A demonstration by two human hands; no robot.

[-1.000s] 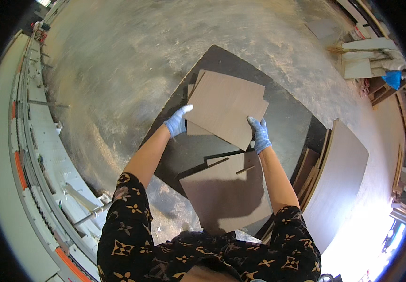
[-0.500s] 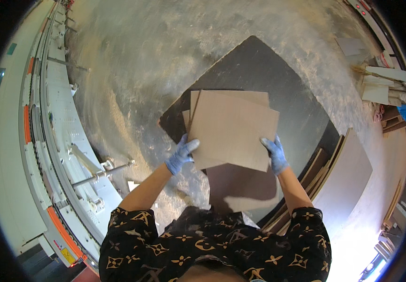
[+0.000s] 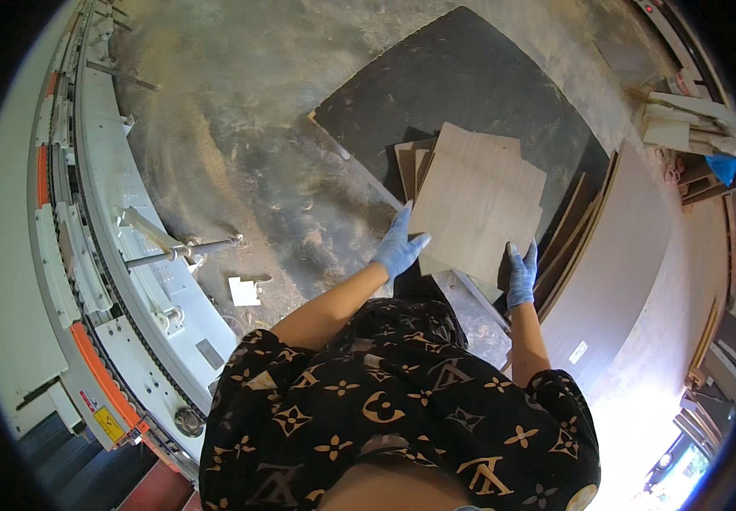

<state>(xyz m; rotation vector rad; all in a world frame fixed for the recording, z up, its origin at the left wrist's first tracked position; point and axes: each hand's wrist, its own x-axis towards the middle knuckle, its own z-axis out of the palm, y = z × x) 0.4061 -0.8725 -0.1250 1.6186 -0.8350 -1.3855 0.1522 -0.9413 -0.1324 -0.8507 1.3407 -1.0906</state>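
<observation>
A stack of light panels is held at waist height over the dark board on the floor. The left hand is closed on the near left edge, the right hand on the near right corner. The carrying step appears in hand; a level, two-handed grip is called for next.

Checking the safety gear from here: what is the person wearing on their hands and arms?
Both the left hand and the right hand wear thin blue gloves reaching to the wrist. The forearms are uncovered. Short sleeves of a black top with a tan repeating pattern of flowers and symbols end near the elbows.
</observation>
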